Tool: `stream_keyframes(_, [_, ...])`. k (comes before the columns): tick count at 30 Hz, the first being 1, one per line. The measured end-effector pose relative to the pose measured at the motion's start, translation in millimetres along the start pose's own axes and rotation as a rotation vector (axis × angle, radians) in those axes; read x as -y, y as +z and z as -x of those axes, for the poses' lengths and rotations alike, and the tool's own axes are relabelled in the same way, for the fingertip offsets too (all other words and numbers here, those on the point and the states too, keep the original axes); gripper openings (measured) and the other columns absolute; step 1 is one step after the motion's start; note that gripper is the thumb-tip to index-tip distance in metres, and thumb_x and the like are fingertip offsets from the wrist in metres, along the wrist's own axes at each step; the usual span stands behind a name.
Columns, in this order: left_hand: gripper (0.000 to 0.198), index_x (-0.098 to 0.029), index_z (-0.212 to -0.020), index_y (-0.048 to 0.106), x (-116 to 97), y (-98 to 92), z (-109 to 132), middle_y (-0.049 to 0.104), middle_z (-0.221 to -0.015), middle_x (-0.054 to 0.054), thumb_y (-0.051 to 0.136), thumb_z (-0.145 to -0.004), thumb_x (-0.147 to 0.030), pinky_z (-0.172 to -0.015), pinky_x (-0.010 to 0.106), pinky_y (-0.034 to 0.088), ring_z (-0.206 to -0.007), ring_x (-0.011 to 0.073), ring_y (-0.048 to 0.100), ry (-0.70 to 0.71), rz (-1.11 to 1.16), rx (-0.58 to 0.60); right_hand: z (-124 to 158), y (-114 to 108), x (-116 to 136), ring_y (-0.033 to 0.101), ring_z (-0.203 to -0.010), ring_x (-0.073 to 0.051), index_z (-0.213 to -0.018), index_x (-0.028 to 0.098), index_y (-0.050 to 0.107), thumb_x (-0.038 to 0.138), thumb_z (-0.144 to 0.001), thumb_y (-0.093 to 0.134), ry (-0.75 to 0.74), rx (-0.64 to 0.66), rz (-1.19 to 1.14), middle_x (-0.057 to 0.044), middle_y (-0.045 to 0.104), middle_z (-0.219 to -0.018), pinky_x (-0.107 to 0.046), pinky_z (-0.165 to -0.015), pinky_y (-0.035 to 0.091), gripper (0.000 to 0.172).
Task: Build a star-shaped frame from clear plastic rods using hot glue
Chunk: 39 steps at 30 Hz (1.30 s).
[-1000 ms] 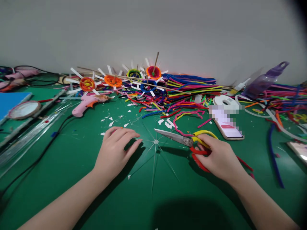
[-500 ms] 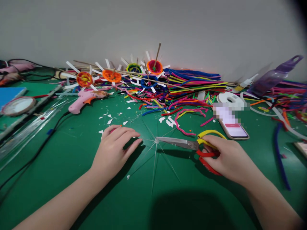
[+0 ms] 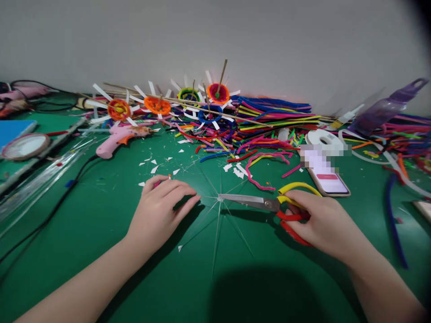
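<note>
A pair of scissors (image 3: 276,205) with one yellow and one red handle is gripped in my right hand (image 3: 323,224). The blades point left, nearly together, with the tips at the centre of a clear star-shaped bundle of thin strands (image 3: 217,233). These strands spread out over the green table (image 3: 161,287). My left hand (image 3: 164,206) is left of the centre, thumb and forefinger pinched on the end of one clear strand. Something pink shows partly behind its curled fingers.
A pink glue gun (image 3: 116,140) lies at the left, its cord trailing to the near left. White paper scraps (image 3: 239,170), a phone (image 3: 325,177), tape roll (image 3: 325,141), purple bottle (image 3: 380,112) and colourful pipe cleaners (image 3: 276,114) lie beyond the hands. Flower-like pieces (image 3: 156,106) stand behind.
My left thumb and forefinger have come together at the strand's end. The scissor blades have closed slightly, with their tips still at the star's centre.
</note>
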State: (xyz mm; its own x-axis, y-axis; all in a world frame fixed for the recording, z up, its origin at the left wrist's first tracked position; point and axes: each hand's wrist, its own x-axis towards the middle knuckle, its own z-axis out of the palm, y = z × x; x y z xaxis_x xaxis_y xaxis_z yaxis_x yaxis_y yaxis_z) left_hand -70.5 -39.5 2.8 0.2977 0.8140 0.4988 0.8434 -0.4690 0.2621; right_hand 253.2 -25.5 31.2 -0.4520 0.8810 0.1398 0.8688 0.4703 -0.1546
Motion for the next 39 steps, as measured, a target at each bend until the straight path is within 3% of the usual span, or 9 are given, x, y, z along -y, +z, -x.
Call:
stream_keyframes(33, [0.002,-0.023,-0.082,0.058,-3.6,-6.1,-0.3,0.068,-0.081,-0.005,0.060,-0.081,-0.024,-0.093,0.041,0.036,-0.072,0.0126,0.062,0.039,-0.045,0.022,-0.9,-1.7,-1.8,0.048,-0.052,-0.012,-0.078,0.022,0.051,0.023,-0.072,0.056,-0.003,0.031,0.019,0.004,0.054,-0.062,-0.025,-0.050,0.034,0.008])
stream_keyframes(39, [0.002,-0.024,-0.083,0.058,-3.2,-7.0,-1.4,0.068,-0.083,-0.004,0.059,-0.081,-0.025,-0.094,0.041,0.035,-0.074,0.0130,0.062,0.034,-0.048,0.034,-1.2,-2.2,-2.1,0.050,-0.053,-0.013,-0.082,0.021,0.053,0.020,-0.071,0.055,-0.020,-0.027,0.017,0.003,0.055,-0.062,-0.025,-0.051,0.035,0.011])
